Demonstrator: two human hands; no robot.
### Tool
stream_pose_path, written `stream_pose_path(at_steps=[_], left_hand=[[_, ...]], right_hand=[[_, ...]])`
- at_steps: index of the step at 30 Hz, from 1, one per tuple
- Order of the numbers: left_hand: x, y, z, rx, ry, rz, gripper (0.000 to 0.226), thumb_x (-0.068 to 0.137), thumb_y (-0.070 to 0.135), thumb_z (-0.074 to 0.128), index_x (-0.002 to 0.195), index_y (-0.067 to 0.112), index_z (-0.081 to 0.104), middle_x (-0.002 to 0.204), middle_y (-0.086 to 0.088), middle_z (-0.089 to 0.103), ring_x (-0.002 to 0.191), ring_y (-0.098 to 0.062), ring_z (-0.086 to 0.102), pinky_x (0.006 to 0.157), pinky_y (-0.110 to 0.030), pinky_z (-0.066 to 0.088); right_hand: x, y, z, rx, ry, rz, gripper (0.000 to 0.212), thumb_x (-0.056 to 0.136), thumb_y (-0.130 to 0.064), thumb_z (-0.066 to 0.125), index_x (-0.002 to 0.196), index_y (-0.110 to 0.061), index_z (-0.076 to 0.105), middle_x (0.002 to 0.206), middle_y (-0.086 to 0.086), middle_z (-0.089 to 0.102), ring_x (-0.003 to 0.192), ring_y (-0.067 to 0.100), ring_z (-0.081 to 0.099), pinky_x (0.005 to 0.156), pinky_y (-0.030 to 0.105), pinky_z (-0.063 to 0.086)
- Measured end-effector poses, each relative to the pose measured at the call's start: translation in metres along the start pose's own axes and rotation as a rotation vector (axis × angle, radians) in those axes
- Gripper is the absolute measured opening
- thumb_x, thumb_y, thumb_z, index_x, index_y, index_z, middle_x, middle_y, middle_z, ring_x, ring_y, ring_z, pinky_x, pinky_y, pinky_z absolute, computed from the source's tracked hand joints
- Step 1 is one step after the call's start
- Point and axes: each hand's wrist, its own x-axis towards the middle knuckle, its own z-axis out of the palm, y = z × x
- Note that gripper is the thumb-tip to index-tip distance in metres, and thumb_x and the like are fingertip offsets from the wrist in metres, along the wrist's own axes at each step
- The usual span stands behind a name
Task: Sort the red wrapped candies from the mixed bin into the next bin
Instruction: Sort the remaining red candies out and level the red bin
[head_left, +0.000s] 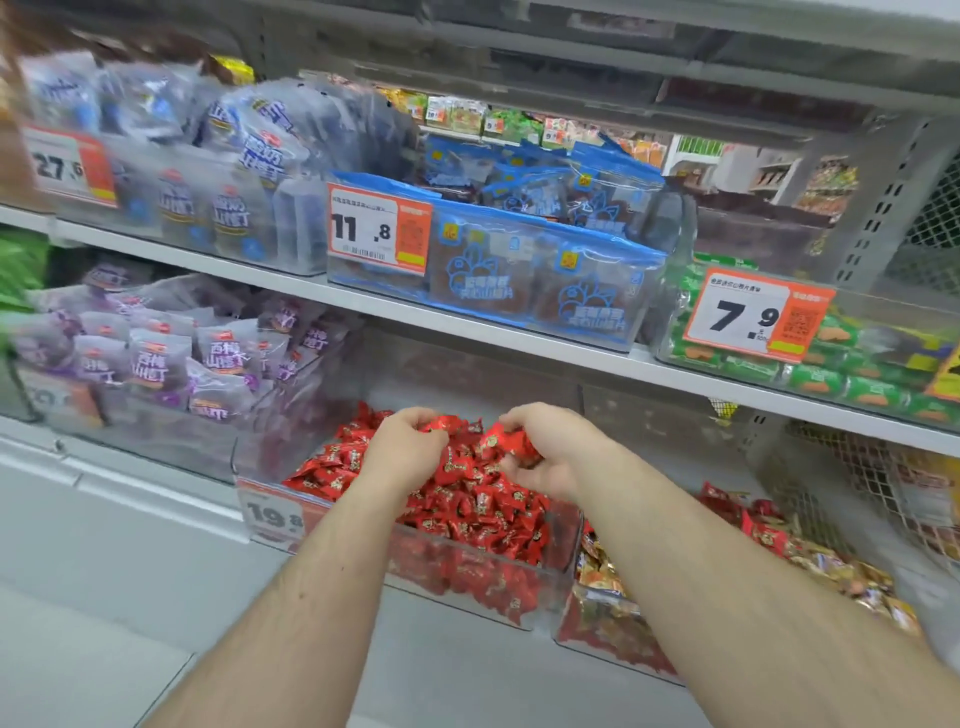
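A clear plastic bin (519, 603) on the lowest shelf holds a heap of red wrapped candies (483, 514). Both my hands hover over that heap. My left hand (402, 447) has its fingers curled round red candies at the top of the pile. My right hand (550, 447) grips a bunch of red candies (506, 441) just above the pile. To the right stands the mixed bin (613, 644), with gold and red wrapped candies (826, 566) in it; my right forearm crosses over part of it.
A price tag reading 19.8 (272, 517) hangs on the red bin's front. A bin of purple packets (150, 358) sits to the left. The shelf above carries blue packets (540, 270) and green rolls (831, 364). A wire mesh panel (852, 483) stands at the right.
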Motion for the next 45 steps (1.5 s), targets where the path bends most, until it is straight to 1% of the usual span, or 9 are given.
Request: stream_pose_path(at_steps=[3, 6, 9, 15, 25, 32, 36, 41, 45], left_hand=[[-0.002, -0.005, -0.010, 0.028, -0.042, 0.004, 0.040, 0.087, 0.004, 0.056, 0.123, 0.018, 0.064, 0.079, 0.005, 0.063, 0.036, -0.002, 0.042, 0.042, -0.016, 0.035], [-0.005, -0.004, -0.014, 0.018, -0.043, 0.031, 0.043, 0.089, 0.006, 0.053, 0.129, 0.021, 0.061, 0.108, 0.004, 0.066, 0.055, -0.003, 0.056, 0.053, -0.017, 0.043], [-0.009, 0.004, -0.004, 0.060, -0.033, 0.122, 0.028, 0.089, 0.015, 0.059, 0.114, 0.024, 0.068, 0.110, 0.003, 0.070, 0.093, -0.010, 0.064, 0.080, -0.022, 0.045], [-0.035, 0.037, 0.046, 0.166, -0.090, 0.351, 0.016, 0.089, 0.019, 0.062, 0.086, 0.034, 0.067, 0.084, 0.018, 0.067, 0.083, -0.003, 0.062, 0.077, -0.020, 0.044], [-0.082, 0.075, 0.148, 0.422, -0.450, 0.536, 0.022, 0.091, 0.017, 0.053, 0.101, 0.029, 0.068, 0.091, 0.013, 0.067, 0.088, -0.011, 0.063, 0.082, -0.027, 0.051], [-0.086, 0.075, 0.209, 0.691, -0.594, 0.578, 0.021, 0.095, 0.028, 0.053, 0.108, 0.030, 0.068, 0.107, 0.009, 0.069, 0.099, -0.015, 0.062, 0.085, -0.035, 0.054], [-0.083, 0.072, 0.229, 0.790, -0.630, 0.510, 0.024, 0.080, 0.050, 0.068, 0.095, 0.031, 0.068, 0.094, 0.012, 0.067, 0.090, -0.014, 0.063, 0.081, -0.036, 0.055], [-0.078, 0.068, 0.234, 0.811, -0.620, 0.485, 0.019, 0.078, 0.037, 0.075, 0.091, 0.032, 0.061, 0.095, 0.009, 0.063, 0.090, -0.015, 0.058, 0.082, -0.036, 0.054], [-0.074, 0.067, 0.227, 0.827, -0.644, 0.442, 0.018, 0.087, 0.023, 0.065, 0.105, 0.026, 0.066, 0.098, 0.004, 0.063, 0.084, -0.016, 0.058, 0.072, -0.031, 0.051]], right_hand=[[0.012, 0.005, 0.003, -0.013, -0.058, 0.056, 0.036, 0.096, -0.019, 0.059, 0.130, -0.007, 0.050, 0.132, 0.021, 0.049, 0.111, 0.036, 0.057, 0.088, 0.055, 0.052], [0.011, 0.005, -0.003, 0.016, -0.067, 0.044, 0.060, 0.097, -0.024, 0.058, 0.150, -0.010, 0.033, 0.157, 0.027, 0.021, 0.141, 0.047, 0.030, 0.101, 0.063, 0.039], [-0.003, 0.003, -0.019, 0.071, -0.077, -0.017, 0.048, 0.099, -0.021, 0.055, 0.140, -0.001, 0.041, 0.145, 0.031, 0.038, 0.130, 0.044, 0.046, 0.089, 0.051, 0.052], [-0.038, 0.005, -0.092, 0.170, 0.041, -0.213, 0.015, 0.099, -0.013, 0.052, 0.096, 0.000, 0.060, 0.102, 0.023, 0.065, 0.091, 0.032, 0.067, 0.075, 0.037, 0.056], [-0.072, 0.023, -0.237, 0.296, 0.424, -0.315, 0.013, 0.097, -0.015, 0.053, 0.092, -0.008, 0.063, 0.084, 0.009, 0.065, 0.073, 0.022, 0.062, 0.067, 0.033, 0.052], [-0.043, 0.042, -0.271, -0.403, 0.590, -0.322, 0.007, 0.091, -0.018, 0.062, 0.091, -0.018, 0.070, 0.096, 0.003, 0.070, 0.088, 0.020, 0.063, 0.077, 0.038, 0.048], [-0.013, 0.046, -0.272, -0.828, 0.503, -0.226, 0.038, 0.088, -0.019, 0.056, 0.125, -0.025, 0.064, 0.119, -0.001, 0.066, 0.096, 0.019, 0.064, 0.081, 0.032, 0.050], [0.011, 0.052, -0.266, -1.068, 0.392, -0.116, 0.066, 0.084, -0.007, 0.046, 0.144, -0.036, 0.045, 0.140, 0.000, 0.056, 0.121, 0.027, 0.055, 0.103, 0.046, 0.046], [0.010, 0.049, -0.266, -1.147, 0.520, -0.126, 0.047, 0.092, -0.009, 0.051, 0.131, -0.034, 0.058, 0.124, -0.005, 0.064, 0.124, 0.023, 0.051, 0.114, 0.046, 0.026]])
